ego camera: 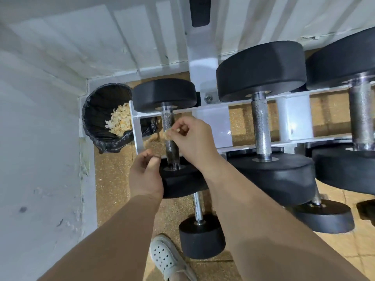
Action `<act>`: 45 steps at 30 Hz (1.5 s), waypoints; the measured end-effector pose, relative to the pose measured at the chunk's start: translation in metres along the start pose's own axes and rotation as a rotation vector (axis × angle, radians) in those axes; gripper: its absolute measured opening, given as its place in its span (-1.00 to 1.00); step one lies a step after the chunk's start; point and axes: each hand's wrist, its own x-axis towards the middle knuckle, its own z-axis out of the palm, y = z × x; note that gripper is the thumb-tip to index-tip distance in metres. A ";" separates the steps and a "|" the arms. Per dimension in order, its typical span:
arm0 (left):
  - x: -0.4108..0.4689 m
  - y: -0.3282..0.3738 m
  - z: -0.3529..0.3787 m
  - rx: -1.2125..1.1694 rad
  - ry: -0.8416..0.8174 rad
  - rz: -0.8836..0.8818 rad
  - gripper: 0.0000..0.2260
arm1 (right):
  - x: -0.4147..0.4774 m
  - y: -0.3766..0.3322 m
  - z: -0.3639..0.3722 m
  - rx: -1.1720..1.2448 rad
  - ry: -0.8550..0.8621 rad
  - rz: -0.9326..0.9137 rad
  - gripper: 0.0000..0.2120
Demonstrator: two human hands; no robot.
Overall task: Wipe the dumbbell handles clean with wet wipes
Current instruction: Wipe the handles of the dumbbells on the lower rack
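The leftmost dumbbell (164,94) lies across the white rack (211,116), its knurled steel handle (168,122) running toward me. My right hand (192,138) hovers beside the handle's middle and pinches a small crumpled wet wipe (167,135) between thumb and fingers. My left hand (145,175) sits lower left, by the near black weight head (182,183), fingers loosely curled and holding nothing I can see. Two larger dumbbells, one (261,122) in the middle and one (363,110) at the right, lie on the rack.
A bin (97,110) lined with a black bag holds used crumpled wipes, in the corner left of the rack. A lower rack tier carries more dumbbells, one (200,234) near my white perforated shoe (166,258). White walls close the left and back.
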 end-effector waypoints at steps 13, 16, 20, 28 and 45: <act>-0.003 0.004 -0.002 0.043 -0.026 0.061 -0.83 | -0.005 -0.003 -0.006 -0.184 -0.130 -0.047 -0.90; -0.005 0.006 -0.002 0.065 -0.039 0.081 -0.65 | 0.012 -0.015 0.010 -0.123 0.035 -0.069 -0.91; -0.006 0.006 -0.002 0.063 -0.037 0.035 -0.62 | 0.007 -0.014 0.006 -0.087 -0.008 -0.016 -0.92; -0.007 0.005 -0.005 0.042 -0.028 -0.023 -0.76 | 0.000 -0.002 -0.001 -0.068 -0.123 0.067 -0.89; -0.004 0.004 -0.003 -0.043 0.021 -0.100 -0.82 | 0.020 -0.004 -0.003 0.147 -0.109 0.119 -0.74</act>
